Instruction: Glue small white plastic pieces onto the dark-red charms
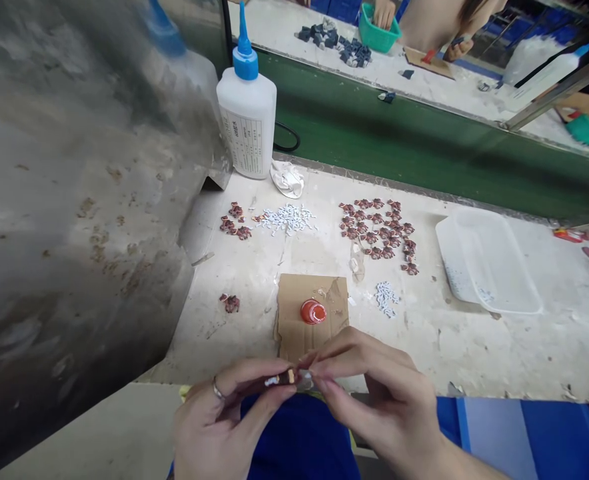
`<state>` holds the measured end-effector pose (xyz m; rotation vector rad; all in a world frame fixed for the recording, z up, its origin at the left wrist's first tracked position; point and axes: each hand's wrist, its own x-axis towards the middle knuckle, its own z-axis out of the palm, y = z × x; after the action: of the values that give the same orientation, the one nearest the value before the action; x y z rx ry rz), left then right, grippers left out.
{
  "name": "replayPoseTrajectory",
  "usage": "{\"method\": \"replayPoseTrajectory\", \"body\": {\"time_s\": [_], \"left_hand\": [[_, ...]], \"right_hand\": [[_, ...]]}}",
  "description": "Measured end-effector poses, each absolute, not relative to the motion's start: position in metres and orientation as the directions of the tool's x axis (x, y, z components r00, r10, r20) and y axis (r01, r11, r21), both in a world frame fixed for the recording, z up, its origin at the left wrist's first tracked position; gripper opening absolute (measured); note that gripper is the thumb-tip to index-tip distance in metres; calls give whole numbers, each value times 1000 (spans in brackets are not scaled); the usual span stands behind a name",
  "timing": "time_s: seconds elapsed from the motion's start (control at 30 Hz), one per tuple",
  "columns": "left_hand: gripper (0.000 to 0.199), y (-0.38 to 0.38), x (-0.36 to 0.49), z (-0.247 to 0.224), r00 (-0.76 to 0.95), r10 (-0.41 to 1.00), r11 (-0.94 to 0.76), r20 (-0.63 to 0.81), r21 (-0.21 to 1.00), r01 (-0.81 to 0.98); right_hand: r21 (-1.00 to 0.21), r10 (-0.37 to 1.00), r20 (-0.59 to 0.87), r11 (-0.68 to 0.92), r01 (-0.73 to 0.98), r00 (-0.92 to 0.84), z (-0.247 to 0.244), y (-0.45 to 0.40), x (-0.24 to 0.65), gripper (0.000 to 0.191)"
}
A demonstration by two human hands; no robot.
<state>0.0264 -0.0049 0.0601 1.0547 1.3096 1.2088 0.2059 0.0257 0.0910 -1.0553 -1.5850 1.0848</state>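
My left hand (224, 413) pinches a small brown figurine (287, 378) with an orange-tan end and a bit of white, just over the table's front edge. Close beside it, my right hand (374, 383) has thumb and fingers pressed together on a tiny whitish piece (305, 377), touching or nearly touching the figurine. Just beyond the hands, a small red pot (313, 311) stands on a square of cardboard (289, 293). Small pale pieces lie in a large pile (288, 219) and a smaller pile (386, 299). Brown figurines (377, 227) are grouped at the back right of the cardboard.
A white bottle with blue nozzle (247, 120) stands at the back beside a crumpled white wad (287, 179). A metal panel (89, 200) closes the left side. A translucent tray (489, 260) sits right. Across the green divider (374, 140), another person's hands work by a green basket (378, 33).
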Motion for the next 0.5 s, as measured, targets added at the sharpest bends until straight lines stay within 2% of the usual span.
{"method": "replayPoseTrajectory", "body": {"time_s": [0.13,0.33,0.5], "left_hand": [[20,-4,28,62,-102,985,131,-140,987,-90],[22,-2,26,59,-93,982,157,-164,984,-79],[21,-5,29,55,-131,978,155,-160,987,-52]], "right_hand": [[-949,949,221,262,174,-224,91,27,205,24],[-924,922,271,329,193,-276,90,29,205,18],[-814,859,337,471,339,-385,91,21,210,23]]}}
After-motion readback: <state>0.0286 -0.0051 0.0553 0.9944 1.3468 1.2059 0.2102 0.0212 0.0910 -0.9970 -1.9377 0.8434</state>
